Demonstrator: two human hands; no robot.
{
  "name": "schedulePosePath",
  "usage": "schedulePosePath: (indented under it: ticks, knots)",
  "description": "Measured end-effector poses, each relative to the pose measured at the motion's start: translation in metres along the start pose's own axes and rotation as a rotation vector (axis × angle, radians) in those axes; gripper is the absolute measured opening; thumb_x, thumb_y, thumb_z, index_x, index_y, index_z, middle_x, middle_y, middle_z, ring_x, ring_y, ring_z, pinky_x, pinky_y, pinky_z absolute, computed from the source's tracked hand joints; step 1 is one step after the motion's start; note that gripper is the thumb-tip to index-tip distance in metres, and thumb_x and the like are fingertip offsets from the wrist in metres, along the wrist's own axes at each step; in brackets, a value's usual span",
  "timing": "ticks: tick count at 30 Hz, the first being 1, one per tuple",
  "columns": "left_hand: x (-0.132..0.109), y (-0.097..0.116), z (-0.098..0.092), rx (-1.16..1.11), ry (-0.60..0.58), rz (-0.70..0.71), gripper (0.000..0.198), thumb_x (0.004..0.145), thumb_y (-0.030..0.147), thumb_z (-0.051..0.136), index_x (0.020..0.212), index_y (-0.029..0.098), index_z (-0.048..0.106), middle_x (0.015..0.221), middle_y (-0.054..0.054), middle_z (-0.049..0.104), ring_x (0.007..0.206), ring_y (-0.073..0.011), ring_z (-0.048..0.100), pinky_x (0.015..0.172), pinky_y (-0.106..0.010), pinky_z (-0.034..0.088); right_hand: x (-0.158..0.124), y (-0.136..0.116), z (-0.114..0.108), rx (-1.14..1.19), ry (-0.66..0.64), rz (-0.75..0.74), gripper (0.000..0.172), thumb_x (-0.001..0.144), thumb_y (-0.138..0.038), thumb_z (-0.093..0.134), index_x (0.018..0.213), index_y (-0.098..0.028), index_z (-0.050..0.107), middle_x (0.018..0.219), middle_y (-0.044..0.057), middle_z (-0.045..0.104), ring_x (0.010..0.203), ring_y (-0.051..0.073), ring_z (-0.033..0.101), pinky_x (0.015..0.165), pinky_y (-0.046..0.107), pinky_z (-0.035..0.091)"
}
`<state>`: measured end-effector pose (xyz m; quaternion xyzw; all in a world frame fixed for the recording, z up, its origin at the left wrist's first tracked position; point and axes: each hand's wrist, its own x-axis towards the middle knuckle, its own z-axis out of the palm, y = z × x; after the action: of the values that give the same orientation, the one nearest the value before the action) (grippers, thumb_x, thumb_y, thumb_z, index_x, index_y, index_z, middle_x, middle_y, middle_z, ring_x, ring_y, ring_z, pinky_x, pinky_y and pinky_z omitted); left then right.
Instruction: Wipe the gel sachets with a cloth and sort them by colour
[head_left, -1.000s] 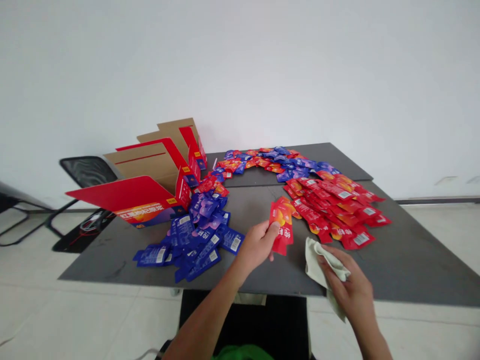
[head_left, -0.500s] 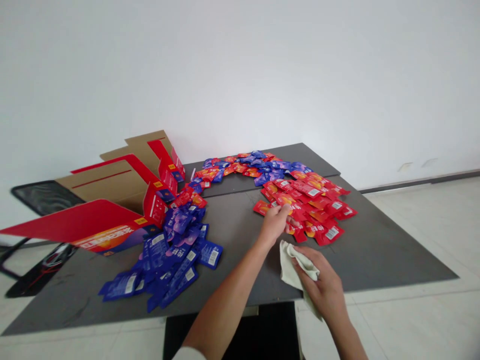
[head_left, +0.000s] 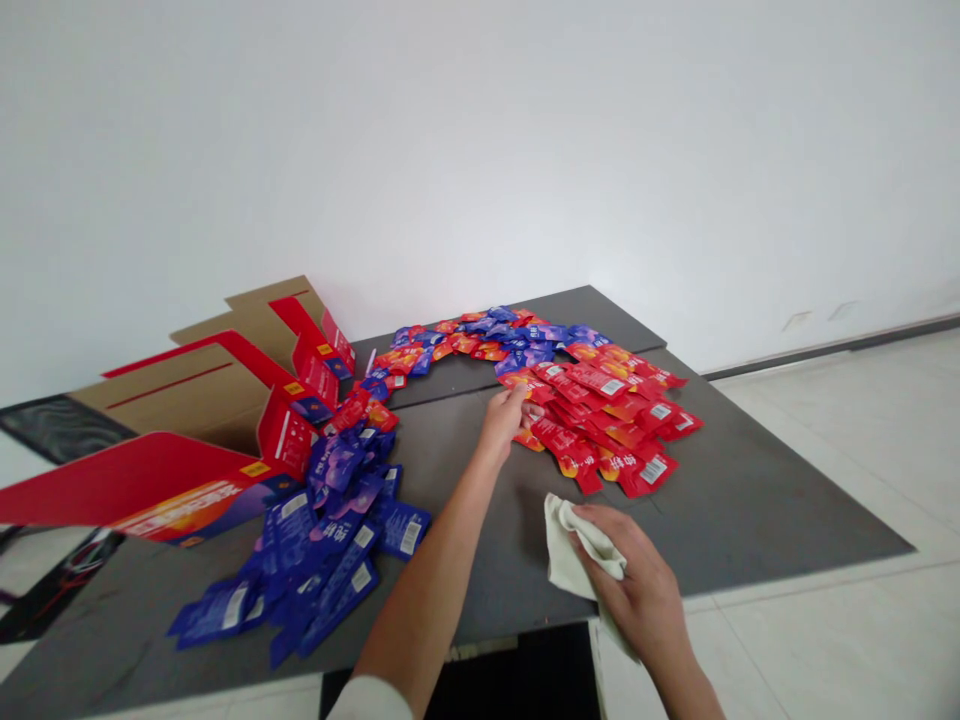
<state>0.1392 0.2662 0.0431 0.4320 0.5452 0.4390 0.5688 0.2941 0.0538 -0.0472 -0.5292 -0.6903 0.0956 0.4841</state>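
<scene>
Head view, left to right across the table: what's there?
Carton → blue sachets → left hand → red sachets

1. A dark grey tabletop [head_left: 757,520] fills the lower middle of the view, made of two panels meeting at a straight seam.
2. Red sachets [head_left: 600,425] lie overlapped in a dense heap right of centre, several showing white barcode labels.
3. Blue sachets [head_left: 322,565] sprawl in a looser heap at front left.
4. A curved band of mixed red and blue sachets [head_left: 480,340] runs across the back panel, linking both heaps.
5. Open red-and-brown cardboard cartons [head_left: 202,400] sit at the left end, just beside the blue heap, their flaps reaching past the table's edge.
6. A crumpled cream cloth [head_left: 577,550] lies at the front edge, between the heaps.
</scene>
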Motion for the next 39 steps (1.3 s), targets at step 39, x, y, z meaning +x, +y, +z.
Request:
schedulePosePath:
  ticks: [39]
  knots:
    - [0.023,-0.008,-0.081,1.105,0.005,0.148,0.054,0.112,0.048,0.042,0.092,0.016,0.080,0.111,-0.021,0.081,0.117,-0.0348,0.075,0.100,-0.037,0.052,0.001,0.002,-0.004,-0.051,0.009,-0.050,0.033,0.103,-0.042,0.066,0.134,-0.033,0.071,0.131,0.005,0.077,0.117,0.026,0.076,0.102,0.038,0.061]
